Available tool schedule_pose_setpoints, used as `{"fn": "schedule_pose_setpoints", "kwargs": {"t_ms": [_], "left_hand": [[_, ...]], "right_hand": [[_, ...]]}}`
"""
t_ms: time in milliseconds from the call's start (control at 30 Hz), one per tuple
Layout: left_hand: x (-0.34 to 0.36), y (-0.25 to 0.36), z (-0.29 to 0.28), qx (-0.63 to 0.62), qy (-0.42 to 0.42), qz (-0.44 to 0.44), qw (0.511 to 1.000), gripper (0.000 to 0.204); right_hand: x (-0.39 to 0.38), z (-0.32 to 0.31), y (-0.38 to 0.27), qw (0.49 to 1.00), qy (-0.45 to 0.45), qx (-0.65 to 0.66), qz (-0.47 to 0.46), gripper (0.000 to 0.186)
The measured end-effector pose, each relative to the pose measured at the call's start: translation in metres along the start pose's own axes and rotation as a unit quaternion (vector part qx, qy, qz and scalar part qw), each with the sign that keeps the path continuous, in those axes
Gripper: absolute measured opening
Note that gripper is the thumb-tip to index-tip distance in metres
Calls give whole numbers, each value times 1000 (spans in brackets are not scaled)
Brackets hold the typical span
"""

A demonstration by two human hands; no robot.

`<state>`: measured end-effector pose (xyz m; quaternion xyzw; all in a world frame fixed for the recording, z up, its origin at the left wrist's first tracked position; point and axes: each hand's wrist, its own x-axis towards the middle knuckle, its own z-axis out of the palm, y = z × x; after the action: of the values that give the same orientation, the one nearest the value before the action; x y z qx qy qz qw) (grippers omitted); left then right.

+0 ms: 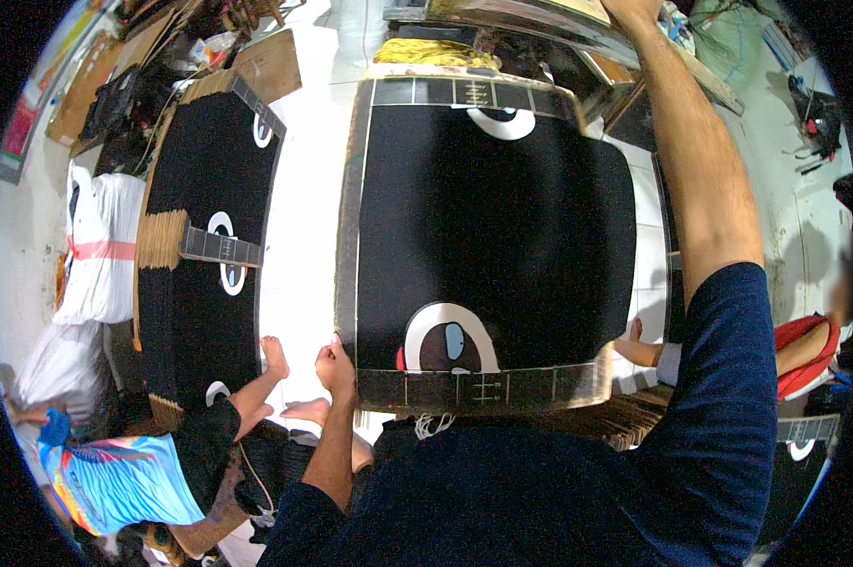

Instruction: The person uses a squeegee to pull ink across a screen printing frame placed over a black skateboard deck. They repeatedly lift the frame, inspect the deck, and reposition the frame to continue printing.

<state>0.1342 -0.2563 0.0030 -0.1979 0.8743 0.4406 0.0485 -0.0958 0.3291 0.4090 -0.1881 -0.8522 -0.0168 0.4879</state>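
In front of me lies a large black panel point(488, 217) with white cartoon eye shapes and grey gridded borders. My left hand point(334, 359) is closed on its lower left edge, fingertips at the pale rim. My right arm reaches far forward, and my right hand point(631, 14) is at a long metal-edged board or frame point(502, 11) at the top of the view. Its fingers are partly cut off by the picture's edge, so their grip is unclear.
Stacks of similar black boards point(199, 161) lie left, with more at lower right point(785, 491). Wrapped white bundles point(100, 283), yellow cloth point(426, 55) and cardboard point(266, 66) lie around. A person in a bright blue shirt point(124, 487) sits lower left; another person's leg point(795, 359) shows at right.
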Motion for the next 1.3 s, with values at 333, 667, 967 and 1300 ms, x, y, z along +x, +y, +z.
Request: {"fn": "schedule_pose_setpoints", "kwargs": {"t_ms": [333, 667, 967, 1300], "left_hand": [[-13, 21, -59, 204, -132, 107, 964, 75], [-10, 46, -42, 222, -128, 96, 962, 76], [16, 30, -28, 241, -132, 14, 961, 94], [36, 72, 9, 194, -95, 93, 972, 93]], "right_hand": [[7, 3, 1, 1000, 8, 13, -1, 35], [23, 0, -3, 999, -3, 36, 8, 39], [38, -11, -9, 999, -20, 48, 12, 33], [-9, 2, 11, 999, -9, 5, -40, 42]]}}
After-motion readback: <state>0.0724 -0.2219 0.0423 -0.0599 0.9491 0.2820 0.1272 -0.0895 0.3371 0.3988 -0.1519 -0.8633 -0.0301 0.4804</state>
